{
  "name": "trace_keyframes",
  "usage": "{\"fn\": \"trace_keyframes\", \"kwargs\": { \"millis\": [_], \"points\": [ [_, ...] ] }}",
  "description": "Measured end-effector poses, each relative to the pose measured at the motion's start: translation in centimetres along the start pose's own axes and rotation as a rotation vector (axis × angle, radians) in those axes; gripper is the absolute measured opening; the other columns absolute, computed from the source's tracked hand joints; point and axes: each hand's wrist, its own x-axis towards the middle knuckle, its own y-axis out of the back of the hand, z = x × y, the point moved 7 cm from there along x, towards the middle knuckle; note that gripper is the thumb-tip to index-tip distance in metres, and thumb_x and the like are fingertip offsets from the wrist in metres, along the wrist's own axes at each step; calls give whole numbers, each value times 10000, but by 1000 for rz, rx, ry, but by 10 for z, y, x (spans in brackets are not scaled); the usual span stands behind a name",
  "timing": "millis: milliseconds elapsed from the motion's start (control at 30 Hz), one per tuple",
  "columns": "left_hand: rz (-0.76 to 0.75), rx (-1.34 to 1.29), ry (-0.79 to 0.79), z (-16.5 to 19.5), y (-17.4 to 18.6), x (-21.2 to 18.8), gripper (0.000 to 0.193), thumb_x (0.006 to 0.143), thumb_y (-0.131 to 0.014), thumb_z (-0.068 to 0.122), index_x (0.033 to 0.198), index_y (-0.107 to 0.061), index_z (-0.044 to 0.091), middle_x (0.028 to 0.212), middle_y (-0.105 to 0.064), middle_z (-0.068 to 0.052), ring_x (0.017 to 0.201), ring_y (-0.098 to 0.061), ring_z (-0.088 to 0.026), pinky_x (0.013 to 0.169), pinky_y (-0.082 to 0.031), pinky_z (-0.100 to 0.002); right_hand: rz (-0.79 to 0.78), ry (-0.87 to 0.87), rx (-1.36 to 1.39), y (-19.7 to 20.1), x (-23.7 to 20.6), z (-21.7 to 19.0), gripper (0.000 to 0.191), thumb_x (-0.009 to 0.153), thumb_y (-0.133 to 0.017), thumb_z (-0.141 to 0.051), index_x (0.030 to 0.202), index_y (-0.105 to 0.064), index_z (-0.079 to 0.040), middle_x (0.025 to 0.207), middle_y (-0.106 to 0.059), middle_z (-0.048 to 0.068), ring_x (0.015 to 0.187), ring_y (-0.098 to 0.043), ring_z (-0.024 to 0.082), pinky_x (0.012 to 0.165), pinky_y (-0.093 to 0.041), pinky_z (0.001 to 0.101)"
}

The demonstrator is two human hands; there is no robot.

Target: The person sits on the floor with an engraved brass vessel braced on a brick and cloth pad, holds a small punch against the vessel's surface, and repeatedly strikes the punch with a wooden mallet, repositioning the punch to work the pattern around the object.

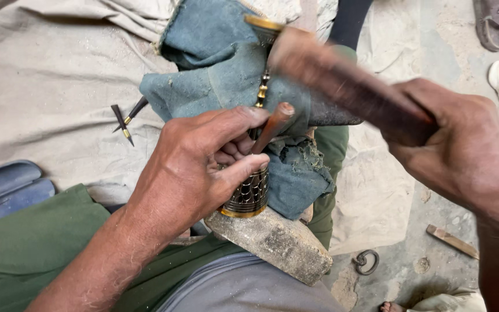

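The left hand [203, 167] curls knuckles-up, clamped on a thin punch [271, 128] slanting up and right, and steadies an engraved metal cylinder [248, 196] lying lengthwise away from the person on a stone block [278, 242]. The right hand [457, 144] grips a blurred wooden mallet [342, 81] pointing up-left. Blue cloth [220, 75] crowds behind the cylinder; bare floor [411, 254] lies to the right.

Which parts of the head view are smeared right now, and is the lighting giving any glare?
Head view: the wooden mallet in the right hand is motion-blurred; the left hand, its punch and the patterned brass piece stay sharp. Light is soft and even, with only faint glints on the brass.
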Motion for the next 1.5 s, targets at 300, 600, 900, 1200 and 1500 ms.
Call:
{"fn": "trace_keyframes", "kwargs": {
  "millis": [300, 600, 900, 1200, 1500],
  "points": [
    [-16, -32, 4, -1, 5, 2, 518, 802, -868, 95, 1280, -672, 56, 902, -729, -35, 708, -696, -84, 619, -605, -234, 53, -417, 387, 2, -2, 21, 304, 816, -624, 4, 1116, -633, -46, 862, -626, 20, 758, -604, 32, 702, -560, 242],
    [-26, -113, 37, -11, 5, 3, 545, 777, -869, 88, 1288, -680, 76, 836, -712, -26, 697, -695, -84, 633, -622, -232, -11, -540, 65, 6, -4, 22, 251, 927, -651, -107, 1175, -646, -73, 842, -626, 64, 730, -638, 111, 716, -595, 277],
    [-35, -143, -78, -16, 8, 4, 487, 801, -882, 114, 1242, -685, 44, 884, -735, -30, 752, -720, -82, 671, -624, -237, -54, -174, -95, 8, 0, 4, 215, 868, -659, -85, 1082, -641, -77, 825, -623, 19, 730, -630, 76, 655, -582, 261],
    [-45, -215, -81, -24, 11, 2, 491, 824, -865, 104, 1277, -683, 54, 878, -719, -30, 729, -706, -81, 668, -620, -248, -114, -132, -375, 5, 6, -16, 219, 870, -742, -9, 1078, -695, -59, 716, -685, 51, 563, -635, 119, 536, -540, 297],
    [-77, -265, -68, -33, 8, 3, 544, 820, -872, 123, 1327, -675, 116, 832, -707, -7, 713, -678, -64, 661, -607, -234, -24, -124, -432, 10, 9, -23, 295, 880, -765, 6, 1158, -674, -28, 879, -671, 106, 727, -672, 152, 663, -610, 310]
  ]
}}
